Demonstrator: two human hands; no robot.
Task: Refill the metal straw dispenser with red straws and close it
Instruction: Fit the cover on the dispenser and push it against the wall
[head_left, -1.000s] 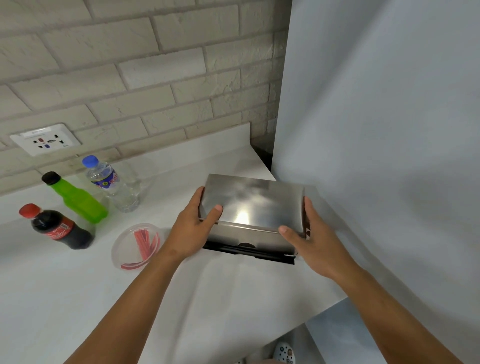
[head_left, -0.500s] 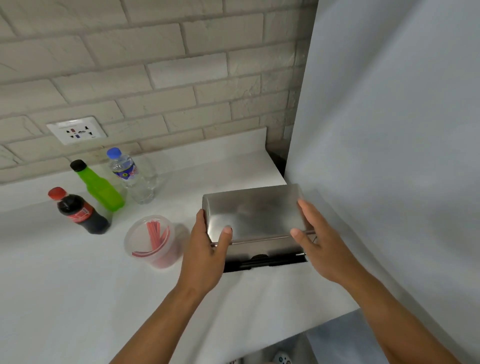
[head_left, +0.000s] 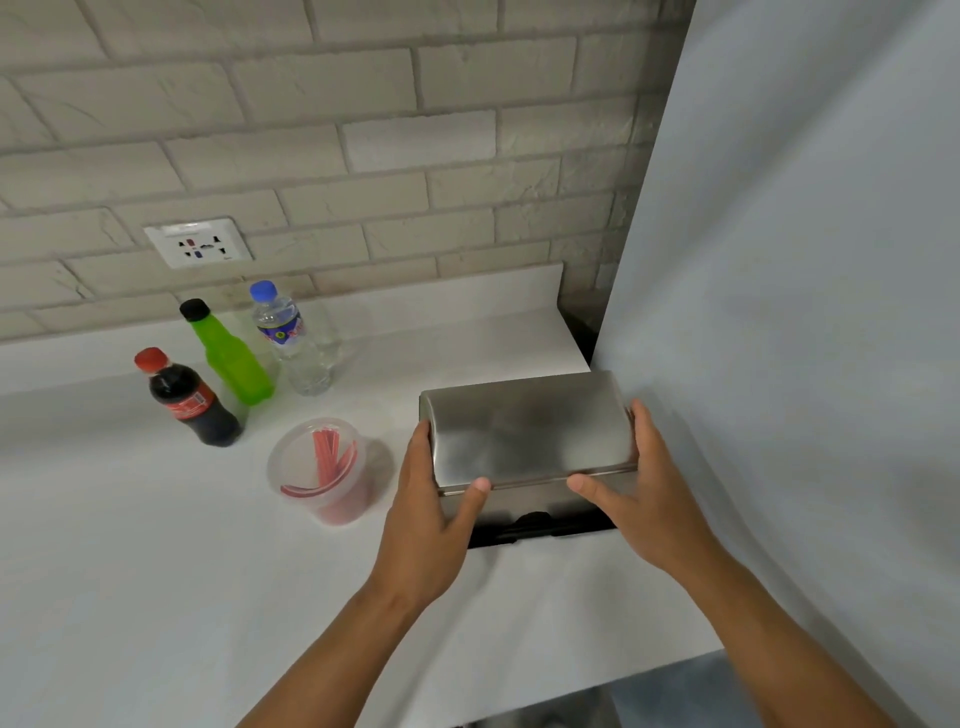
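Metal straw dispenser (head_left: 524, 436) sits on white bench (head_left: 130, 571), hard against the grey panel (head_left: 805, 312). Lid down. Left hand (head_left: 431, 519) wraps the dispenser's left end, grip pressed on it, thumb over the lid's front edge. Right hand (head_left: 644, 488) clasps the right end likewise. Just left of dispenser: clear tub (head_left: 317, 499) holding red straws (head_left: 330, 457). Farther left, toward the wall: cola bottle (head_left: 192, 405), green bottle (head_left: 228, 358), water bottle (head_left: 296, 343).
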